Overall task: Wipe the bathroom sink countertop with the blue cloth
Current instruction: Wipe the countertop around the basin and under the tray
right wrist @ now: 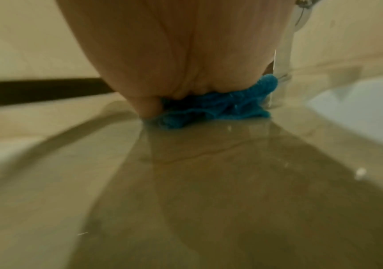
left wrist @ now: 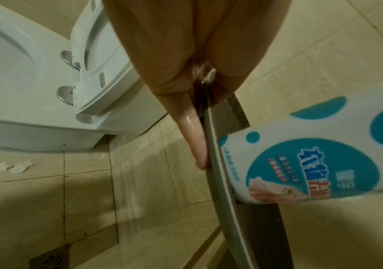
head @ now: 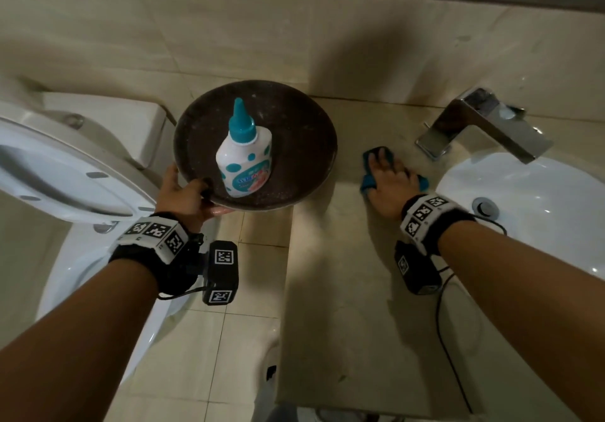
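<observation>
Keep your right hand [head: 388, 186] flat, fingers spread, pressing the blue cloth [head: 370, 181] onto the countertop [head: 343, 274] at centre right of the head view, beside the faucet [head: 484, 127]. Your left hand [head: 186, 197] grips the tray [head: 294, 120] rim (bottle [head: 244, 156] aboard): hold it level.

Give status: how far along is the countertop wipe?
Done: the left hand has the round dark tray with the white-and-teal bottle lifted clear, baring the beige stone countertop. In hand: the right hand presses the blue cloth flat near the chrome faucet; the surface there looks wet. Left: the front stretch, apparently, and returning the tray.
</observation>
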Available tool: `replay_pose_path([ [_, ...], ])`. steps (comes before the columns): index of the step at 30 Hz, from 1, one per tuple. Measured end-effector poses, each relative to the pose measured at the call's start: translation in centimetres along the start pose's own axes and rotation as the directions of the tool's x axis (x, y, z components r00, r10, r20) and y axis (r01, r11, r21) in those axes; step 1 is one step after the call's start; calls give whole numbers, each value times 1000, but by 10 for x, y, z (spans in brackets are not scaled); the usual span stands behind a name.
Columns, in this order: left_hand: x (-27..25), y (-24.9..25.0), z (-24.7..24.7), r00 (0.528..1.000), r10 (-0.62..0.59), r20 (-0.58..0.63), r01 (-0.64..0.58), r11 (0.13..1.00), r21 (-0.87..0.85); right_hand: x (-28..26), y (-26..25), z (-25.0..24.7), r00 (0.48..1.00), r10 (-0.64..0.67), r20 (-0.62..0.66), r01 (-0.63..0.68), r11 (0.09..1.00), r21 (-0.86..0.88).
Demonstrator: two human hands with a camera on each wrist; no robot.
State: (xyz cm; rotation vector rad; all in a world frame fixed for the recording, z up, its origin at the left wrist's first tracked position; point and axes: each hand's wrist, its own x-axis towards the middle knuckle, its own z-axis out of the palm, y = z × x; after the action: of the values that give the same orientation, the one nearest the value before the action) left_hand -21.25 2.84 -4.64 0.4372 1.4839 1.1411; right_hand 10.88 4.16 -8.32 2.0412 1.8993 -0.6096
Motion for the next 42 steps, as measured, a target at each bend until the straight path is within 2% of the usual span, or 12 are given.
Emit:
replay_pose_path([
  [4,5,1,1,1000,-18,14,18,1000,-21,-20,-30,18,973,-226,44,227,974,-18],
  [7,10,0,-1,1000,-26,18,26,999,-21,-5,-35,13,962,-274,3,274,961,-47],
  [9,11,0,-2,999,-30,18,30,999,-25,15,-27,2,969,-245,-41,243,969,-37],
  [13,14,1,-3,999,-31,26,32,998,-56,45,-9,-13,1000,2,7,-2,1000,7],
  [15,14,1,-4,999,-27,37,29,998,-55,38,-9,-11,1000,22,-5,-22,1000,-1],
  [22,14,0,-5,999,-6,47,10,997,-79,-5,-45,15,925,-377,-37,375,925,-58],
  [24,15,-1,-6,998,11,56,-6,997,-78,7,-38,10,944,-313,-101,312,950,-21],
  [26,16,-1,-8,998,24,54,-19,996,-89,24,-23,1,979,-112,-168,128,988,86],
  [28,18,-1,-9,999,16,51,-12,996,-89,38,-4,-9,988,49,-148,-31,992,119],
  [32,23,-3,-13,1000,7,27,-4,996,-94,56,16,-23,978,185,-91,-172,976,132],
  [36,26,-6,-15,1000,-4,28,6,995,-95,60,4,-29,979,196,-51,-189,975,117],
  [42,28,-4,-21,1000,-7,24,9,994,-105,72,-25,-30,997,-52,-59,57,995,83],
])
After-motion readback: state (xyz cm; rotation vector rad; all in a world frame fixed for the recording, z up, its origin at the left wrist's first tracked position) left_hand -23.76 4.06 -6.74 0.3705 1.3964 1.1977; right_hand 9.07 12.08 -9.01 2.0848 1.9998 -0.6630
